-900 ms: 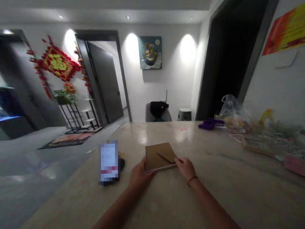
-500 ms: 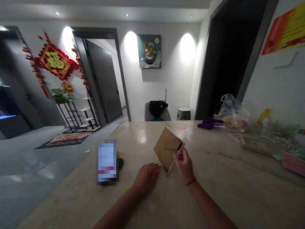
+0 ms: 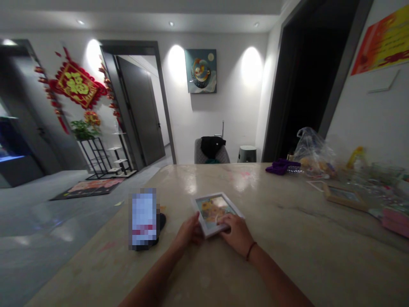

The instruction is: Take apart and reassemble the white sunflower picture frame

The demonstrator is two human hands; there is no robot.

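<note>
A white picture frame (image 3: 232, 204) with a sunflower picture (image 3: 213, 207) behind its glossy front lies face up, low over the marble-like table, turned at an angle to me. My left hand (image 3: 191, 229) grips its left edge, thumb on top and the other fingers partly hidden below. My right hand (image 3: 234, 229) clasps the near right edge, with fingers reaching over the front of the picture. Whether the frame's underside touches the table cannot be made out.
A phone with a blurred screen (image 3: 143, 217) stands to the left on a dark stand. At right are a wooden frame (image 3: 345, 197), a purple cloth (image 3: 281, 166), a clear plastic bag (image 3: 313, 147) and a pink item (image 3: 396, 222). A chair (image 3: 200, 153) stands beyond the far edge.
The picture frame, held up by my right hand with its brown back showing, has been turned over and lowered, picture side up. My left hand has come from the table to its left edge.
</note>
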